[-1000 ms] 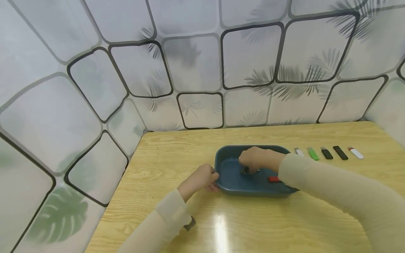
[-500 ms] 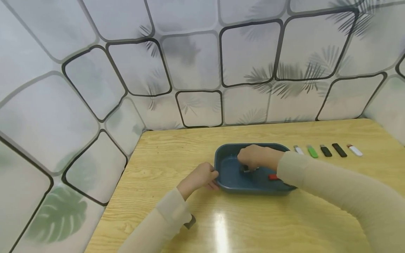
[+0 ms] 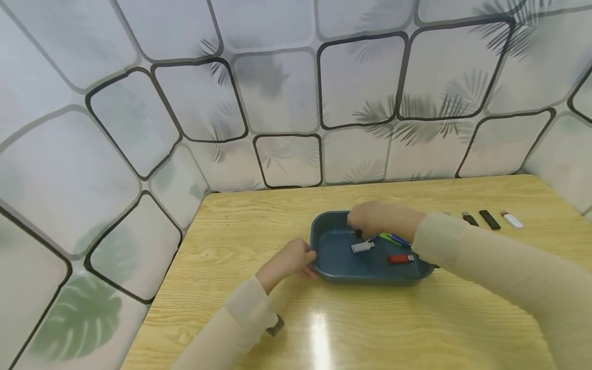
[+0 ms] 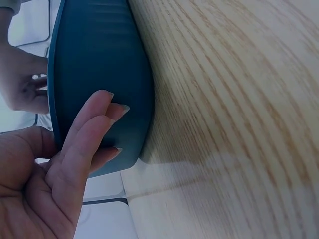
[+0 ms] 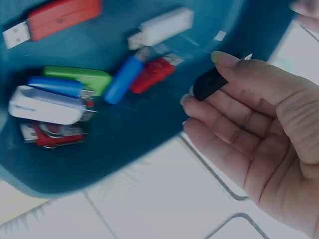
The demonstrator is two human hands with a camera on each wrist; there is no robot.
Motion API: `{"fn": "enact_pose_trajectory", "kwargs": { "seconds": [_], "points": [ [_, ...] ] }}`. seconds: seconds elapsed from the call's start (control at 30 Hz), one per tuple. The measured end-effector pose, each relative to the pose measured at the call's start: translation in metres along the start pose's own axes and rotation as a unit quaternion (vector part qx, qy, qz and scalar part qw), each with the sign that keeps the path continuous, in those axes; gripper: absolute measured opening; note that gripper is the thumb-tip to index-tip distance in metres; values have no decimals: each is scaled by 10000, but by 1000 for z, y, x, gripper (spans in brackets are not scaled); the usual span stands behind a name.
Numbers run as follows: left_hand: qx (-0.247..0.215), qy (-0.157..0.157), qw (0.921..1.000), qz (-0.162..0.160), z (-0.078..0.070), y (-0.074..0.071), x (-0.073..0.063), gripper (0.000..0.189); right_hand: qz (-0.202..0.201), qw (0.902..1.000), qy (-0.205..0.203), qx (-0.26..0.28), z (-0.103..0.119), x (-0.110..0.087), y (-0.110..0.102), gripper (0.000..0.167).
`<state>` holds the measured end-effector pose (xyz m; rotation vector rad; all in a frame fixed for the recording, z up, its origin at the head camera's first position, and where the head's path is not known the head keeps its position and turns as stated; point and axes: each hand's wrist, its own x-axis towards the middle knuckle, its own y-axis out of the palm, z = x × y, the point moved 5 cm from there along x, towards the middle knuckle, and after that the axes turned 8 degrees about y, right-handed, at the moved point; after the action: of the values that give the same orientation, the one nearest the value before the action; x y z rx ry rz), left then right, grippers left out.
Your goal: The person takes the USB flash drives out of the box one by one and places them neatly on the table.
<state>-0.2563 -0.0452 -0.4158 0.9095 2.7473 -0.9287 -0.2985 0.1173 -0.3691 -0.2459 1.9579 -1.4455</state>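
Observation:
A dark blue plastic tray [image 3: 334,257] stands on the wooden table. My left hand [image 3: 292,258] grips its left end, thumb over the rim and fingers against the outer wall [image 4: 99,55]. Inside the tray, my right hand [image 3: 376,218] pinches a black USB stick [image 5: 209,84] between thumb and fingers, raised off the floor. Below that hand lies a white USB stick [image 3: 363,247]. Also in the tray are a large red one [image 5: 65,17], a smaller red one [image 5: 152,74], a green one [image 5: 79,77], a blue one [image 5: 123,79] and a thick white one [image 5: 47,104].
To the tray's right, a row of USB sticks lies on the table [image 3: 259,221]: a black one with a metal plug [image 3: 470,219], a plain black one [image 3: 489,220] and a white-and-red one [image 3: 512,220]. My right sleeve hides the row's left part. A patterned wall [image 3: 361,154] rises behind.
My right hand has risen slightly with the black USB stick, uncovering the white, green and blue sticks in the tray. My right sleeve now covers the row's left sticks. My left hand keeps its grip.

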Motion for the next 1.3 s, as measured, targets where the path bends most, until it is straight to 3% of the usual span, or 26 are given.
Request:
{"fn": "enact_pose_trajectory", "kwargs": {
  "seconds": [0.27,0.47,0.7,0.9,1.3],
  "points": [
    [-90,-84,9999,34,1,1,2,28,-104,9991,44,408,-7,-18,-16,22],
    [-131,-21,9999,64,1,2,3,29,-161,9983,273,494,-17,-33,-15,27],
    [-204,-72,9998,17,4,1,2,28,-439,9913,625,1069,-32,-50,-12,42],
    [-243,-23,9997,34,5,2,3,28,-397,9757,1080,1864,-53,-68,-10,49],
    [-152,8,9999,74,5,2,3,28,539,9326,2113,2875,-94,-101,24,25]
  ]
}}
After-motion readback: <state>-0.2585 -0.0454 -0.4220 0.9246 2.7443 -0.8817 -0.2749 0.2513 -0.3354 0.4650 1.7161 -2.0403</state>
